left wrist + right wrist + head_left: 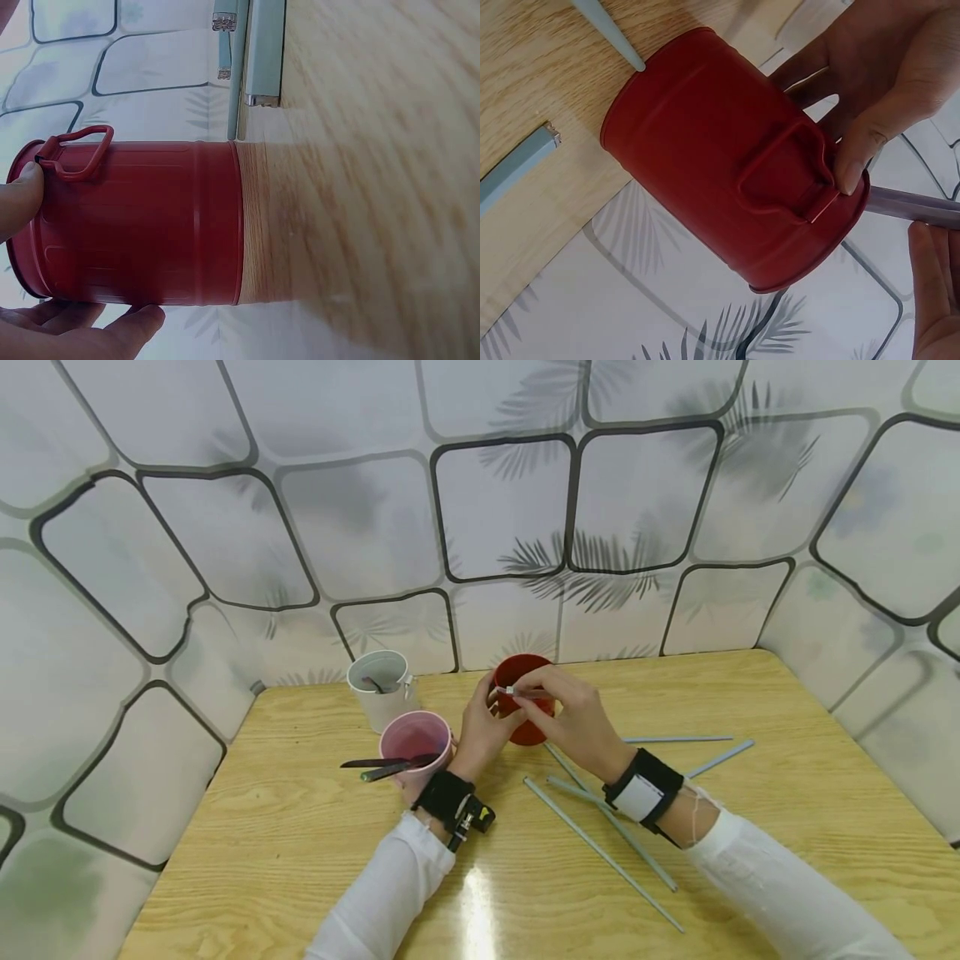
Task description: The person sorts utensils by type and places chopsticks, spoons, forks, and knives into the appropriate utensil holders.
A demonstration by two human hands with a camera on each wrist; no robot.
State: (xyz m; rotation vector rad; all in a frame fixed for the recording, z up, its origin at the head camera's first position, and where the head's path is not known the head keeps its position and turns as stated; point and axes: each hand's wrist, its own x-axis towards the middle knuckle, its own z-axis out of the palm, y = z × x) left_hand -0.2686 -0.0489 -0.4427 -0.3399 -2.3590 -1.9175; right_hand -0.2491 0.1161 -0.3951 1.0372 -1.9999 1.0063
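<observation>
A small red metal bucket (528,735) with wire handles stands on the table at its back edge. My left hand (480,735) grips it near the rim, thumb beside the handle (780,176) and fingers around the far side. Above the bucket's mouth, my right hand (573,714) pinches a slim greyish-purple stick (907,206) with a pale end. The stick lies across the opening in the head view; how far it reaches inside is hidden. In the right wrist view, the right fingertips (930,277) show beside the stick.
Several pale blue-green sticks (604,855) lie loose on the wooden table (300,860), some crossing under the right forearm. Left of my hands stand a pink bucket (415,727) with dark slim utensils (386,767) leaning out, and a white bucket (375,697). A patterned wall closes the back.
</observation>
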